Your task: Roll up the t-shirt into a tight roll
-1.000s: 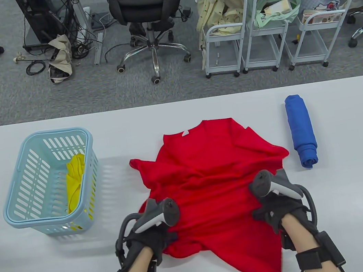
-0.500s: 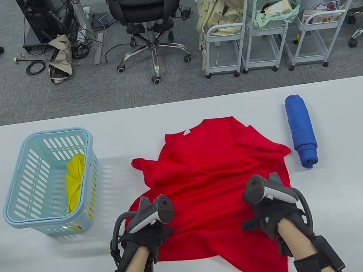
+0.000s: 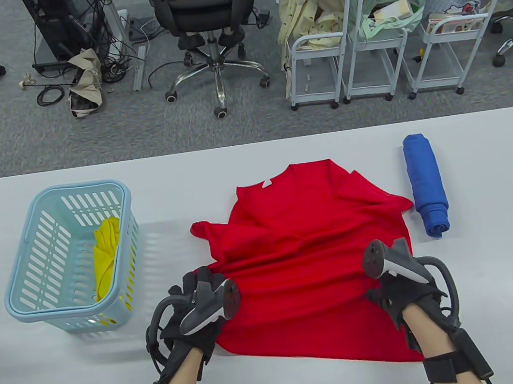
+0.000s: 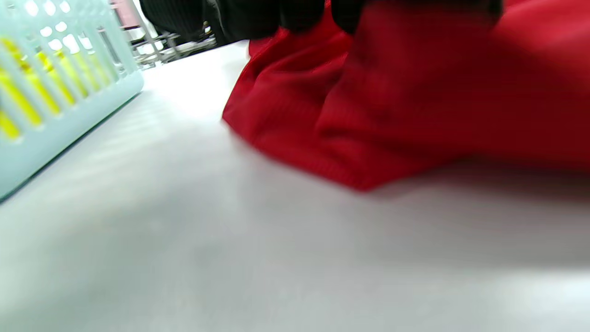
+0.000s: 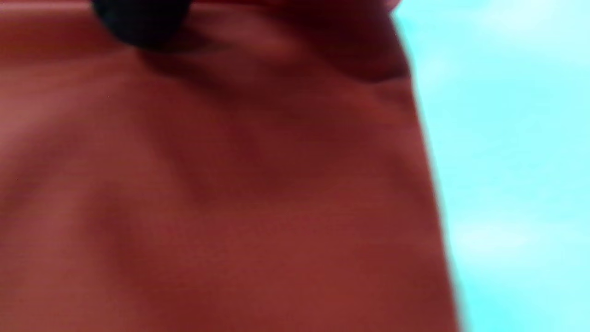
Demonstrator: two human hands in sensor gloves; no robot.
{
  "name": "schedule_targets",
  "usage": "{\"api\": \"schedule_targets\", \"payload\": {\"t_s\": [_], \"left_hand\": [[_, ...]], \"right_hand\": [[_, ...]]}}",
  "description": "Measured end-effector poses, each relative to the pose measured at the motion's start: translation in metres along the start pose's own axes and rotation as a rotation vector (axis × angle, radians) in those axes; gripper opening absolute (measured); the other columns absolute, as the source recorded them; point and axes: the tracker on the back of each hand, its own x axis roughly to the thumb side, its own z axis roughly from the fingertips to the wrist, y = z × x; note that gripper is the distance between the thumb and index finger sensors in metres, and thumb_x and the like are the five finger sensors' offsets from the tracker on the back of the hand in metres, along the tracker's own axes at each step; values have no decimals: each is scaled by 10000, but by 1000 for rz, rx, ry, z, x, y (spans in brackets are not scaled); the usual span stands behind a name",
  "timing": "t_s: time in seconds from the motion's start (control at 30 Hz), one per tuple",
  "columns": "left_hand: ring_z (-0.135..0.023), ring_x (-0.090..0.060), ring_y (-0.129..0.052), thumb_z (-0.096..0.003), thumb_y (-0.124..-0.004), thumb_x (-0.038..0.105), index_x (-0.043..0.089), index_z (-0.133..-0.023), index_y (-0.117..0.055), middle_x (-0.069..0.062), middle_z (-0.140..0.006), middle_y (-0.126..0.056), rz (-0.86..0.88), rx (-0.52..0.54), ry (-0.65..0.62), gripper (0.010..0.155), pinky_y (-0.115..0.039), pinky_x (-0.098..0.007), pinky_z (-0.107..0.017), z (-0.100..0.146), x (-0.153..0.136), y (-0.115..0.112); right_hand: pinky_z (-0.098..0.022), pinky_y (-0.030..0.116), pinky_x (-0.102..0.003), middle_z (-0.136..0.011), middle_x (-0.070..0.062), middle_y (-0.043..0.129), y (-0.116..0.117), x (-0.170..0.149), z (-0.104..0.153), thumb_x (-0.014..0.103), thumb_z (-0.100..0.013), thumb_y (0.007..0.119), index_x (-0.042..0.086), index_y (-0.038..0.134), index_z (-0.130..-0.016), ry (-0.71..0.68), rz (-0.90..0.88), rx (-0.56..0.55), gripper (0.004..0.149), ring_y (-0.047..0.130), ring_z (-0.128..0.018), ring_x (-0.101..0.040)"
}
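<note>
Both of my hands are on the near half of the red t-shirt (image 3: 307, 262). My left hand (image 3: 193, 315) sits at its left edge; in the left wrist view my fingertips (image 4: 299, 14) come down onto bunched cloth, and I judge they pinch it, though the contact is partly hidden. My right hand (image 3: 400, 290) rests on the right side of the shirt; its fingers are under the tracker and the right wrist view is blurred — I cannot tell whether they grip or only press.

The shirt lies spread between my hands and beyond them, collar at the far end, creased across the middle, 1 near corner trailing toward my right wrist.

Progress: 0 turns of roll visible. Judged stage: flattening, not yet rolling. Left: smooth, fold sleeves in, roll, tighten.

Beyond my right hand — a blue roll (image 3: 426, 185), already finished. Beyond my left, a basket (image 3: 23, 295) holding yellow cloth (image 3: 107, 256).
</note>
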Motion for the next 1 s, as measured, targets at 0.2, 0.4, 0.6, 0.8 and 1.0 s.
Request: {"api": "schedule_targets", "payload": {"t_s": [0.2,0.4,0.6,0.8,1.0], "left_hand": [[-1121,-323,-549,-562,-729,473,316,-1153,-475,-56,-1255,-447,274,-231,-63,662,-520,-603,-781,0,-11,-12],[-1142,-355,-527,-545,-774,433,343,-1141,-500,-58,-1266,-441,-8,-174,48,662,-525,-620,-779,1,-6,-9],[-1121,-368,-614,-569,-762,363,332,-1115,-606,-74,-1248,-558,-32,-216,304,568,-538,-630,-774,16,-43,2],[-1102,-377,-631,-626,-580,363,321,-1134,-560,-96,-1244,-555,244,-41,134,510,-557,-602,-771,17,-31,12],[-1150,-430,-369,-588,-682,400,371,-1155,-262,-13,-1264,-225,140,-380,127,706,-466,-632,-786,-2,-26,-17]], "right_hand": [[-744,326,-601,-1151,-129,68,-1,-18,-9,488,-500,719,248,126,-1113,59,-105,10,885,125,-1086,-417],[-742,367,-595,-1167,-132,155,-4,-21,-5,404,-520,716,237,198,-1123,101,-88,-9,812,211,-1097,-424],[-743,362,-597,-1165,-129,147,-5,-30,-5,398,-522,721,229,208,-1125,126,-122,-10,810,193,-1096,-419],[-741,372,-597,-1165,-138,163,-6,-29,-6,389,-523,727,224,231,-1126,123,-110,-12,798,214,-1095,-427],[-742,360,-602,-1162,-121,131,-5,-36,-4,435,-484,792,241,220,-1125,101,-113,32,881,179,-1095,-411]]}}
